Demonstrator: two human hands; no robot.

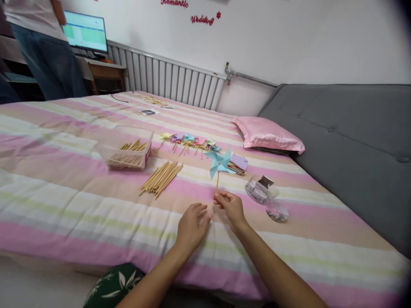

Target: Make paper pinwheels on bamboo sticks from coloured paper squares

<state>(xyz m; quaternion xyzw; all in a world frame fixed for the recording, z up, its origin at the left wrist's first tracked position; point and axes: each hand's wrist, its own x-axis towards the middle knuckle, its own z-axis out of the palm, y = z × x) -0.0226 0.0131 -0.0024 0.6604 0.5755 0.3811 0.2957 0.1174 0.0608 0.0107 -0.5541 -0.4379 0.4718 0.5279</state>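
A light-blue paper pinwheel (219,163) stands upright on a thin wooden stick, pinched low down by my right hand (229,206). To its left, my left hand (192,224) hovers over the bed with its fingers apart and nothing in them. Beyond the hands lies a row of finished pinwheels (189,139) in several colours. A bundle of wooden sticks (161,177) rests on the left. Behind the held pinwheel is a stack of coloured paper (238,162), with lilac on top. Two small clear tubs (257,191) with small items sit on the right.
A clear plastic box (146,160) holds more sticks. The striped bedspread (96,205) covers the bed. A pink pillow (269,134) lies by the grey headboard (337,132). At the back left, a person (41,47) stands near a monitor (85,31), beside a radiator (167,77).
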